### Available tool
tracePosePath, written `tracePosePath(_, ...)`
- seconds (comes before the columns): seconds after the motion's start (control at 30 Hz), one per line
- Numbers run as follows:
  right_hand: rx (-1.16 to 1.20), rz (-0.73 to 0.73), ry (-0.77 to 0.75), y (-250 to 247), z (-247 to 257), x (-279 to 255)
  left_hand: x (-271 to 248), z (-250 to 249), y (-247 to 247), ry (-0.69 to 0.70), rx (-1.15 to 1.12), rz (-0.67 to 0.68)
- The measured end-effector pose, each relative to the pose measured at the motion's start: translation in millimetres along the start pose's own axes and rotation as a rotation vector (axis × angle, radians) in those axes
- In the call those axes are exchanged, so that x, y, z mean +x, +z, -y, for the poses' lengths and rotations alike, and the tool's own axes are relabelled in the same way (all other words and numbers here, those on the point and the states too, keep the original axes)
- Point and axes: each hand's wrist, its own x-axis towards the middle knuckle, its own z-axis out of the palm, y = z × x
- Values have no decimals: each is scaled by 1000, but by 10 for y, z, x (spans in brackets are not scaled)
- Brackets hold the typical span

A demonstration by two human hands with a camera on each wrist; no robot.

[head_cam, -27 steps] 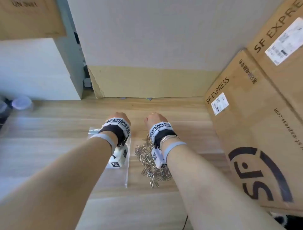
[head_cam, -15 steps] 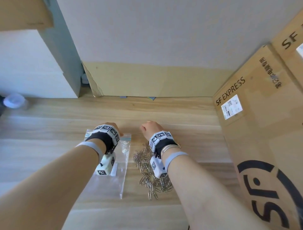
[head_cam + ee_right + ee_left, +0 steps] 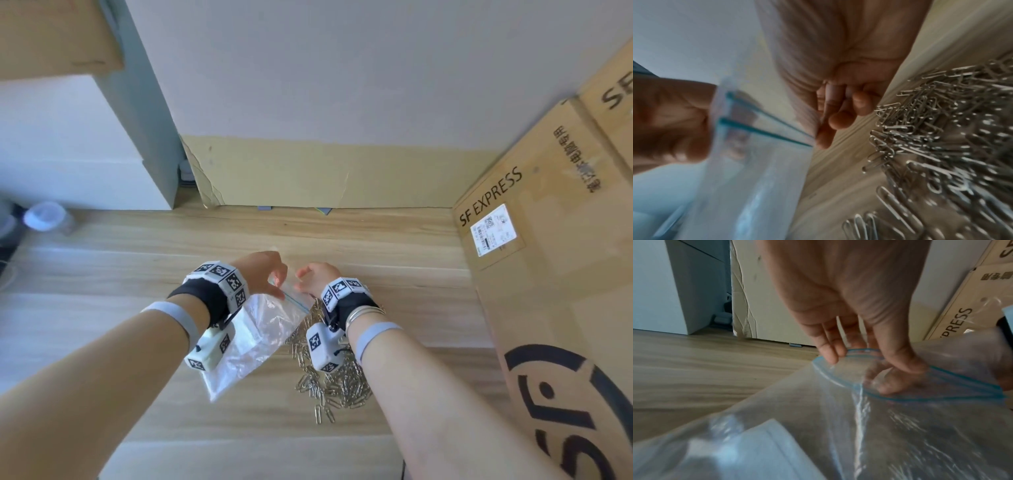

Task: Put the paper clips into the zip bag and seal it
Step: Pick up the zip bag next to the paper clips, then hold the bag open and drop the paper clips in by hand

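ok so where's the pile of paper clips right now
In the head view the paper clips lie heaped on the wooden floor, under the right wrist and just right of the zip bag that both hands hold up.

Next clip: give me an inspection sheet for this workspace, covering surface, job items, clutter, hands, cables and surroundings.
Surface: light wooden tabletop, bare wood around the work.
Job's things: clear zip bag lifted at its blue-striped mouth, mouth parted, no clips seen inside; paper clips heaped loose on the wood.
Clutter: small clear container at far left edge.
Hands: left hand pinches the bag's mouth; right hand grips its other end.
Cables: a thin dark lead at the near edge.
Surroundings: SF Express cardboard boxes on the right, white wall behind.
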Motion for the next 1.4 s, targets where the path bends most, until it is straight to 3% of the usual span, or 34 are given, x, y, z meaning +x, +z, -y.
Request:
tracePosePath(0.17,-65,-132,-18,71,-214,-189,-183,109,20,-29,-34,-155)
tracePosePath(0.3,-80,-238,-64,73,-399,-340,-243,186,124,-15,-104,-123)
tracePosePath(0.37,-175,-286,-6,53,-562,-394,-252,200,191,12,-109,-131)
tracePosePath(0.5,-303,-128,168,97,-823,-502,-275,247,301,38,-119,-180)
tracePosePath(0.6,-418,-67,143,243,-847,-495,-271,282,374,52,-141,-186)
tracePosePath(0.73,-576,-90,21,391,-797,-435,-240,312,440,53,-187,-206)
tracePosePath(1.03,-540,-203,-272,343,-770,-353,-244,366,454,53,-256,-221)
tracePosePath(1.17,-468,-251,-227,328,-719,-316,-249,336,448,43,-240,-245)
tracePosePath(1.4,-349,-166,-211,243,-705,-308,-292,314,457,48,-247,-263)
